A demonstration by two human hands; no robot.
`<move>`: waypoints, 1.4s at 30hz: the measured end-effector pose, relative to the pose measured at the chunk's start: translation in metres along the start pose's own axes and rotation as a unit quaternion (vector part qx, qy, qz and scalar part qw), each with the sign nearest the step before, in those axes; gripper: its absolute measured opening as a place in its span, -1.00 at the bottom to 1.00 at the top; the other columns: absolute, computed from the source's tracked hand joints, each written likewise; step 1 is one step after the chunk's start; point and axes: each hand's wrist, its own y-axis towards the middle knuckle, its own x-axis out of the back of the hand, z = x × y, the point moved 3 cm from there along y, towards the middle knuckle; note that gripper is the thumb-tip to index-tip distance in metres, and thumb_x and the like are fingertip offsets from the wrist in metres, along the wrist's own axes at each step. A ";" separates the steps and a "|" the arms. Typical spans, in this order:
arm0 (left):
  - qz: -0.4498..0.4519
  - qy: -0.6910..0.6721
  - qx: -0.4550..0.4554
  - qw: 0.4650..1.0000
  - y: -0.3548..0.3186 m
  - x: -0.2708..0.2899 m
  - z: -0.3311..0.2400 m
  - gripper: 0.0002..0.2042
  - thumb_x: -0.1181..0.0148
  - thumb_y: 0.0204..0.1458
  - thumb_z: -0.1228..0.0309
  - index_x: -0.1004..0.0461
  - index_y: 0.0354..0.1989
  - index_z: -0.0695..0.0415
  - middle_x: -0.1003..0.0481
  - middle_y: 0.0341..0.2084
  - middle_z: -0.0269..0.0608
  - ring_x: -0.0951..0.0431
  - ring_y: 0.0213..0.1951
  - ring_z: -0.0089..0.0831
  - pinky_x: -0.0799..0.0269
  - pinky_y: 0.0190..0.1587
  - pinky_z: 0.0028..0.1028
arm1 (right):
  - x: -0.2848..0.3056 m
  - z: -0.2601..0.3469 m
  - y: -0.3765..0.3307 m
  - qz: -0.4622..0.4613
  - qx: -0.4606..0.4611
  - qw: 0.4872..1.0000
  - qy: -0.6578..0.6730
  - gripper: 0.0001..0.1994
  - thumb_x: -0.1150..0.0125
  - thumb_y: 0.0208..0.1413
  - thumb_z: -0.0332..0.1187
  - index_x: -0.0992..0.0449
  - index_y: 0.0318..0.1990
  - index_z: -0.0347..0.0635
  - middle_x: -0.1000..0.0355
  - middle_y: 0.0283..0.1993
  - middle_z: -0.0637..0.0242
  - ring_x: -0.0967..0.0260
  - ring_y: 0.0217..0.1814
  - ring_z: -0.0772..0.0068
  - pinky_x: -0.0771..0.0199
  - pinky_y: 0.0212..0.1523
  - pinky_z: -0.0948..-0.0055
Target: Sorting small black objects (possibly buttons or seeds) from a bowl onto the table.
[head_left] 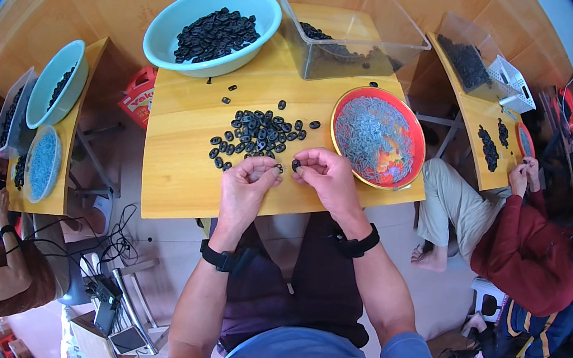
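While both hands sit close together at the near edge of the wooden worktop (177, 186), each is busy with something tiny. The right hand (329, 181) has its thumb and fingertips closed on one small black oval piece (295, 165), holding it up just off the wood. The left hand (246, 184) is pinched shut too, on what looks like a small pale bit, but it's too small for me to say what. My guess is the two are held tip to tip like that so one part can meet the other without any reaching.

Right behind the fingers is a loose pile of black pieces (256, 135), spread flat rather than heaped, probably so single ones are easy to pick out. Just to the right of it, nearly touching the right hand, sits a red bowl (414, 134) full of little grey bits, handy for that side. Further back are a light blue basin (169, 22) heaped with more black pieces and a clear plastic bin (394, 19) with only some at the bottom, so bulk stuff is parked out of the way.

Both wrists wear black bands. Other people work at similar worktops on either side: a person in a dark red top (516, 245) on the right and another person (6, 272) lower left.
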 end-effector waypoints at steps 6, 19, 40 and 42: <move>-0.008 0.034 0.001 0.999 0.000 -0.001 -0.002 -0.85 -0.25 0.12 0.61 -0.55 -0.15 0.37 -0.62 -0.36 -0.18 -0.62 -0.36 -0.55 -0.56 -0.21 -0.56 | -0.001 0.003 -0.002 0.001 -0.016 0.998 0.065 -0.79 -0.17 0.12 -0.59 -0.52 -0.08 -0.42 -0.54 -0.19 0.24 -0.55 -0.21 0.50 -0.58 -0.15 0.53; -0.004 0.044 -0.006 0.999 0.000 -0.003 -0.002 -0.86 -0.26 0.12 0.61 -0.56 -0.16 0.34 -0.62 -0.37 -0.22 -0.61 -0.36 -0.59 -0.55 -0.22 -0.59 | -0.003 -0.002 0.000 0.014 -0.010 0.999 0.029 -0.79 -0.23 0.10 -0.57 -0.53 -0.10 -0.39 -0.56 -0.20 0.25 -0.55 -0.22 0.54 -0.58 -0.15 0.53; -0.004 0.011 0.047 0.999 0.003 -0.001 -0.006 -0.83 -0.27 0.12 0.59 -0.56 -0.14 0.41 -0.63 -0.34 -0.11 -0.64 -0.34 -0.50 -0.61 -0.22 -0.55 | -0.009 -0.001 0.006 0.035 -0.024 0.998 0.034 -0.86 -0.23 0.12 -0.55 -0.55 -0.17 -0.40 -0.57 -0.37 0.22 -0.54 -0.41 0.54 -0.56 -0.34 0.56; -0.011 0.006 0.054 0.998 0.003 0.000 -0.006 -0.84 -0.27 0.12 0.59 -0.56 -0.16 0.42 -0.63 -0.35 -0.10 -0.65 -0.35 -0.50 -0.61 -0.24 -0.56 | -0.010 -0.001 0.006 0.038 -0.022 0.998 0.034 -0.86 -0.23 0.13 -0.55 -0.54 -0.17 -0.40 -0.57 -0.38 0.21 -0.54 -0.41 0.54 -0.56 -0.35 0.56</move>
